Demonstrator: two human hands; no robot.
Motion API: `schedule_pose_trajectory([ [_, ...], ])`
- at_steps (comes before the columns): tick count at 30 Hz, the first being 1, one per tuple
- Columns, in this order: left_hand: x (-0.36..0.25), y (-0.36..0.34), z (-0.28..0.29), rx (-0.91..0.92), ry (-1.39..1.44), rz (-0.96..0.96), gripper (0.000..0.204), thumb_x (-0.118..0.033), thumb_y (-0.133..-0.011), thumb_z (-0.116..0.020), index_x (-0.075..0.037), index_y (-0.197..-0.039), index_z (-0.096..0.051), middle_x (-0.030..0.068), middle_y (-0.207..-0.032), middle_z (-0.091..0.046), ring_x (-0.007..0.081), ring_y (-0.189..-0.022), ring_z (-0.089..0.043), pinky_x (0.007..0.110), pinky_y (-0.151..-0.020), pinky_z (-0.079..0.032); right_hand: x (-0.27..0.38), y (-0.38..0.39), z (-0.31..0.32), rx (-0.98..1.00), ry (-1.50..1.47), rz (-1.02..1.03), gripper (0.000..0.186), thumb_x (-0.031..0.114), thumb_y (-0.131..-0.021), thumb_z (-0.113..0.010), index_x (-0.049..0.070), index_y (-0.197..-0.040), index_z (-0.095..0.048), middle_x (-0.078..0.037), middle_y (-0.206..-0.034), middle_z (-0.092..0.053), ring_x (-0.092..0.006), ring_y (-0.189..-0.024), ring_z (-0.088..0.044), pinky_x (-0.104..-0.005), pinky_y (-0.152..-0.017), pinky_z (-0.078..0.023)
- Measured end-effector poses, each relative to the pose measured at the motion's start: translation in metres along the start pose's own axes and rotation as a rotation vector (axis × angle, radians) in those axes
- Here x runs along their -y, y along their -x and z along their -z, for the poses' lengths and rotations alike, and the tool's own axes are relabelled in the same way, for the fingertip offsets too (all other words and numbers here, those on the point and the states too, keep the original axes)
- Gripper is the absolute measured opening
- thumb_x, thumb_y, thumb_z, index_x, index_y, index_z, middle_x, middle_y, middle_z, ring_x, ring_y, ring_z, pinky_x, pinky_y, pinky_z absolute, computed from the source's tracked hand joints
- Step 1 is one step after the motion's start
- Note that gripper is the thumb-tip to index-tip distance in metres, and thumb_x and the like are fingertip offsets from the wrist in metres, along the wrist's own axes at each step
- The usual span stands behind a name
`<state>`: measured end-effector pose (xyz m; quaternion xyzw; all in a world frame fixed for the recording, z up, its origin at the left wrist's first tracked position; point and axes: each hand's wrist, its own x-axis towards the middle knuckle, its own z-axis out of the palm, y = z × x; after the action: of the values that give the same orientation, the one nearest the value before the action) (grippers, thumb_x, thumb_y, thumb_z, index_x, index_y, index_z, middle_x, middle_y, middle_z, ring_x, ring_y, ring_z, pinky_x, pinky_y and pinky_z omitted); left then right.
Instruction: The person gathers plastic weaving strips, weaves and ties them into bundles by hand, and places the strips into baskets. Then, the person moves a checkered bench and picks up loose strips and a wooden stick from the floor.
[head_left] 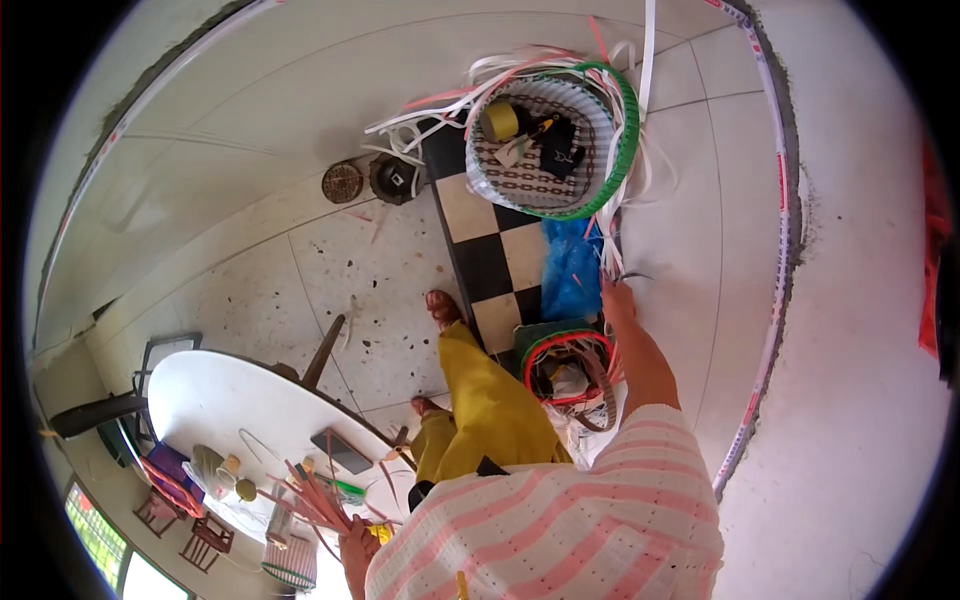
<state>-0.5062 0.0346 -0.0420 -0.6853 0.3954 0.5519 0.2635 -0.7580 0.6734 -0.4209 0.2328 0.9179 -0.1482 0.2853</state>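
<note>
Pink, flat, plastic-looking strips (318, 503) fan out of the left hand (357, 552) at the lower left of the frame, its fingers closed round their gathered end. Their long axis slants from the hand toward the upper left, so the loose ends point over a white, smooth, rounded table (205, 385) and away from the right hand (618, 298).

That right hand reaches to right of centre, its fingers bunched at the lower end of a gathered bundle of white, flat, ribbon-like strips (609, 230). Whether it pinches them is too small to tell. A dark, thin, curved object (634, 275) juts rightward at its fingertips; its kind is unclear. The white bundle's long axis runs nearly up and down the frame, from the hand to the lower right of a large, round, white woven basket with a green rim (629, 130) at the upper centre. The right hand is clearly the nearer one to bundle and basket; the left is well apart from both.

Just left of the white bundle lies a blue, crumpled plastic bag (572, 278), and below it, beside the right forearm, a small green basket with a red rim (523, 345). Farther left, a black-and-cream chequered surface (475, 207) stretches beneath the large basket
</note>
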Motion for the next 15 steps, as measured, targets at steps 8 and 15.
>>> schedule_pose_trajectory([
  [8,-0.009,-0.016,-0.004,-0.022,-0.072,-0.012,0.026,-0.019,-0.091,-0.052,-0.005,-0.069,-0.054,-0.0049,-0.044,-0.033,0.0055,-0.035,-0.027,0.023,-0.035,-0.017,0.098,-0.063,0.013,-0.549,-0.462,0.074,0.034,0.016,-0.069,-0.064,-0.001,-0.099,-0.060,-0.015,-0.089,-0.064,-0.0275,-0.084,-0.061,-0.0367,-0.076,-0.045],
  [15,-0.033,-0.040,-0.041,0.069,-0.283,0.031,0.023,-0.017,-0.093,-0.048,-0.007,-0.072,-0.051,-0.0053,-0.044,-0.029,0.0056,-0.033,-0.024,0.022,-0.031,-0.017,0.071,-0.125,-0.017,-0.406,-0.904,0.143,0.049,0.010,-0.067,-0.068,-0.003,-0.112,-0.053,-0.014,-0.106,-0.060,-0.0222,-0.097,-0.056,-0.0327,-0.082,-0.043],
])
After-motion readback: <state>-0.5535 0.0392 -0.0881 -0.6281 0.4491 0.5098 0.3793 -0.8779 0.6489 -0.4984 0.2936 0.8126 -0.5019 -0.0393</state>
